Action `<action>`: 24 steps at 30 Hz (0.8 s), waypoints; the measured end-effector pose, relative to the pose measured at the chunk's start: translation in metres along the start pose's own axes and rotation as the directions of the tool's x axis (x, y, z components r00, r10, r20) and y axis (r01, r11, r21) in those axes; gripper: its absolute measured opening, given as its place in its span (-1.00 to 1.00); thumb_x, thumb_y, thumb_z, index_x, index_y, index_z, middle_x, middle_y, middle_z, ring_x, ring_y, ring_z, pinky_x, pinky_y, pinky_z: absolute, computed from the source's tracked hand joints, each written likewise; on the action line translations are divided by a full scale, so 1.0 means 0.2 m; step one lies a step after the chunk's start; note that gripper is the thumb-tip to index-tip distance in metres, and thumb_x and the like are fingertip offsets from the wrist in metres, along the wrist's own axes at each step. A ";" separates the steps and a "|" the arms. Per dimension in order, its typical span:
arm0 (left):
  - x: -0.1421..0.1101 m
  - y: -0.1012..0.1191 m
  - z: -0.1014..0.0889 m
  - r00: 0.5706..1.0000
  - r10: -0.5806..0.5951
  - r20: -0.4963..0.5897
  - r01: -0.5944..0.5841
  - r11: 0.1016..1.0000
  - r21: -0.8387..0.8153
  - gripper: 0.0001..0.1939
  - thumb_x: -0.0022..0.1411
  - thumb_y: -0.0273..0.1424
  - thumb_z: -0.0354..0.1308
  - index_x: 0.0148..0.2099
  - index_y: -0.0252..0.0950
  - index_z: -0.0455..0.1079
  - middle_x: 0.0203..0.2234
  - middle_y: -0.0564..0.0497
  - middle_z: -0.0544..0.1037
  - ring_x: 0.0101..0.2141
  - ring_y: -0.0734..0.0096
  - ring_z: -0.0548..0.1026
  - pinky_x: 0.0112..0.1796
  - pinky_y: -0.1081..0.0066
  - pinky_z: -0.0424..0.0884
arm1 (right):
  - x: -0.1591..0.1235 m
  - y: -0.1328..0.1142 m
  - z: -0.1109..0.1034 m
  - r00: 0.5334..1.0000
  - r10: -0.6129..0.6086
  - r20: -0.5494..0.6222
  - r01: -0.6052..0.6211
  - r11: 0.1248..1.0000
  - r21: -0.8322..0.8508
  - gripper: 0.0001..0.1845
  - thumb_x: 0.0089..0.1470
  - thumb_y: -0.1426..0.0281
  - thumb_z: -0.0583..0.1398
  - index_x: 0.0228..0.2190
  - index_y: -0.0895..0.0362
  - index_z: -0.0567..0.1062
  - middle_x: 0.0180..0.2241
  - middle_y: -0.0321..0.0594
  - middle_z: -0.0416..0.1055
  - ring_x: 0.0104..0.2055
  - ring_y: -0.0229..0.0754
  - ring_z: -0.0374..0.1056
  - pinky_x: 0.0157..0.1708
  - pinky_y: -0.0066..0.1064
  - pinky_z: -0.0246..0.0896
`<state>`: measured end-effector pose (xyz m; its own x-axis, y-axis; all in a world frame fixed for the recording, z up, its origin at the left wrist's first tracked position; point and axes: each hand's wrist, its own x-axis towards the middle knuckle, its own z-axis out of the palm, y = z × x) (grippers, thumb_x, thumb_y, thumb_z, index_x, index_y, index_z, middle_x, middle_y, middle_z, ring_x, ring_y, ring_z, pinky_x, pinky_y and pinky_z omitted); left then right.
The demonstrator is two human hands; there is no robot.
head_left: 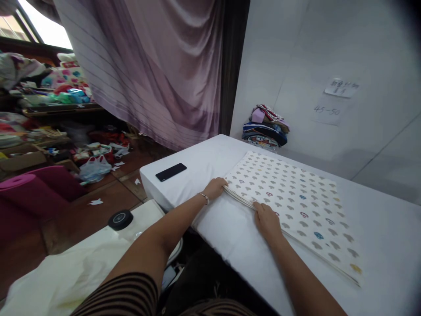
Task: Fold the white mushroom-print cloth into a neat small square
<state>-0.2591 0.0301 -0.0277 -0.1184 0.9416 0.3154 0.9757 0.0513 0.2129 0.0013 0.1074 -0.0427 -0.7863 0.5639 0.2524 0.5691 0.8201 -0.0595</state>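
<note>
Cloth (292, 197) beneath both hands (241, 202)

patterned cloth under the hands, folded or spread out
Folded: the patterned cloth lies flat, with several layers stacked along the near edge, where the left hand and right hand touch it.

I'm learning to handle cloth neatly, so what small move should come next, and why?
Probably slide the right hand along the near edge of the cloth, away from the left hand, to even the layers: the left is at one corner, the right partway along, and stacked layers show at that edge.
</note>
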 end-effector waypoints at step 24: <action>-0.11 0.10 -0.07 0.998 -0.014 0.068 0.009 0.997 0.075 -0.79 0.15 -0.46 0.02 -0.16 -0.20 0.37 -0.12 0.02 0.42 -0.12 0.35 0.38 -0.19 0.41 0.33 | -0.02 0.00 0.01 0.999 0.025 -0.032 -0.024 0.999 0.021 -0.71 0.16 0.47 -0.02 -0.10 0.11 0.36 -0.26 -0.16 0.36 -0.18 -0.17 0.23 -0.31 -0.41 0.03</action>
<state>-0.2400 0.0048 -0.0177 -0.1195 0.9612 0.2484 0.9857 0.0850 0.1455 0.0032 0.1051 -0.0453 -0.7638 0.5806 0.2820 0.5827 0.8081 -0.0857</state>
